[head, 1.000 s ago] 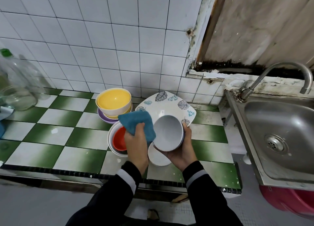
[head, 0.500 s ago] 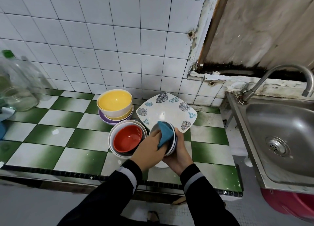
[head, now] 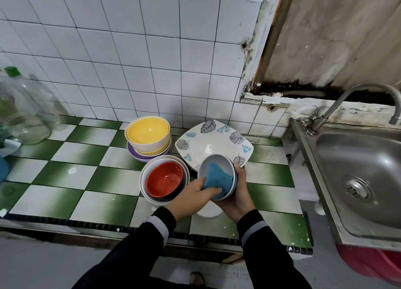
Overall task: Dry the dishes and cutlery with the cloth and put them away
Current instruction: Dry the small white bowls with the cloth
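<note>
while the pale bowl is held tilted above the front of the tiled surface, the drying step is judged to be in hand. the bowl is cupped from behind and below by the right hand, whose fingers are curled round its far rim. a dark blue edge is seen along that rim, and whether a second bowl is nested behind cannot be told. the blue cloth is pinched by the left hand and pressed into the hollow of the bowl, so both hands are clamped, one on the bowl and one on the cloth.

just left of the hands a red bowl is nested in a stack of white bowls, and behind it a yellow bowl is stacked above a purple dish. a square leaf-patterned plate lies behind the held bowl, and a white dish is partly hidden beneath the hands. no cutlery is seen.

most of the task appears to be left. next, the cloth would need to be swept round the inside and then over the outside, with the bowl turned in the right hand and gripped firmly, since a wet glaze is likely to be slippery. a place for putting it away is not shown.
</note>
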`<state>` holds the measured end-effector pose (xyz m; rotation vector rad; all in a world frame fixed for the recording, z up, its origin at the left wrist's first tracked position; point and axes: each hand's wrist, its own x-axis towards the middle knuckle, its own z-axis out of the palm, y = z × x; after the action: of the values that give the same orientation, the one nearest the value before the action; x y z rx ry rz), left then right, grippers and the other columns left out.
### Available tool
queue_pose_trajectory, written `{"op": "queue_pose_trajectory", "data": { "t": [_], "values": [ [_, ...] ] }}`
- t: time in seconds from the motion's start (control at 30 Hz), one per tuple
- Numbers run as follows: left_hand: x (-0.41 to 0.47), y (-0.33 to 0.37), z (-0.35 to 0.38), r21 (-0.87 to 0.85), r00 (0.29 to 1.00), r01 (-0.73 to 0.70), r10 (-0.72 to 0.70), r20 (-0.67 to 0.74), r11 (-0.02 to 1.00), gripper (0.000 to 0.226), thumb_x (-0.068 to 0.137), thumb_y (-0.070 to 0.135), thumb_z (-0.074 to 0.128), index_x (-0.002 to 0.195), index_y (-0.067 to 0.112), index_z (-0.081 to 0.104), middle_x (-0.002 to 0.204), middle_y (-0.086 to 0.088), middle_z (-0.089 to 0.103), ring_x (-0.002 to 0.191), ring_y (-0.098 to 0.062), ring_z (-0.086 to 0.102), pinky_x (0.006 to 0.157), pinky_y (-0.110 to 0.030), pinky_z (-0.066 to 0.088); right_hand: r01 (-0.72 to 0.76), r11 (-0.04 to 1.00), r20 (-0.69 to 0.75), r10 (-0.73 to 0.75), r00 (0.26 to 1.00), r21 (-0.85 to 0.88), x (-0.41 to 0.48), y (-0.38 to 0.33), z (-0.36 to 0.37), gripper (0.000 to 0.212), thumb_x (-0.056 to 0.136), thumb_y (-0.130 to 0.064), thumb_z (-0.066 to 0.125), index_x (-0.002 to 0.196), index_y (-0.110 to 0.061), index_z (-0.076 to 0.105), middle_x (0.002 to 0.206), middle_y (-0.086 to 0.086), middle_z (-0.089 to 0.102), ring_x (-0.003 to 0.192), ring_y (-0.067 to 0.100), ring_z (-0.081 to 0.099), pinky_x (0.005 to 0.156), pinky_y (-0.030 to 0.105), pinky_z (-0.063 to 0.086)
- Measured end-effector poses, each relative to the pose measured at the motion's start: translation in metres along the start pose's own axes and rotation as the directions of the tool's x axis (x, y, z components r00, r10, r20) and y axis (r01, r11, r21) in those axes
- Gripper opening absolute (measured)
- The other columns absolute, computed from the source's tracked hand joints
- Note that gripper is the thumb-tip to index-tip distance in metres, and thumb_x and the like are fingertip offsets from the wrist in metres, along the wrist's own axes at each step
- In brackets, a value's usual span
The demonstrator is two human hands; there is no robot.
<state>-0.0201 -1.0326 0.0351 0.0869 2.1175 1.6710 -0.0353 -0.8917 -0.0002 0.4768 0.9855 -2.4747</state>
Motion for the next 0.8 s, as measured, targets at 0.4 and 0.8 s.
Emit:
{"op": "queue_pose_trajectory", "data": {
  "t": [0.4,0.8],
  "values": [
    [0.000,0.013,-0.002,-0.169,0.764,-0.312,0.142,-0.629,0.935,0.006,0.097,0.020,0.057,0.097,0.025,0.060,0.086,0.006,0.068,0.081,-0.008,0.062,0.072,-0.027,0.050,-0.074,0.982,-0.018,0.078,0.997,0.173,-0.003,0.002,0.006,0.067,0.083,-0.062,0.058,0.129,-0.013,0.060,0.119,0.019,0.067,0.113,0.037,0.059,0.105,0.055,0.044],
    [0.007,-0.014,0.004,0.512,0.927,-0.250,0.356,-0.120,0.822,0.045,0.081,0.023,0.046,0.124,0.014,0.059,0.130,0.001,0.054,0.105,-0.022,0.058,0.087,-0.029,0.046,-0.036,0.997,0.035,0.038,0.999,-0.064,-0.006,0.011,0.010,0.054,0.093,-0.056,0.047,0.125,-0.017,0.065,0.112,0.011,0.071,0.100,0.023,0.070,0.081,0.038,0.057]
  ]
}}
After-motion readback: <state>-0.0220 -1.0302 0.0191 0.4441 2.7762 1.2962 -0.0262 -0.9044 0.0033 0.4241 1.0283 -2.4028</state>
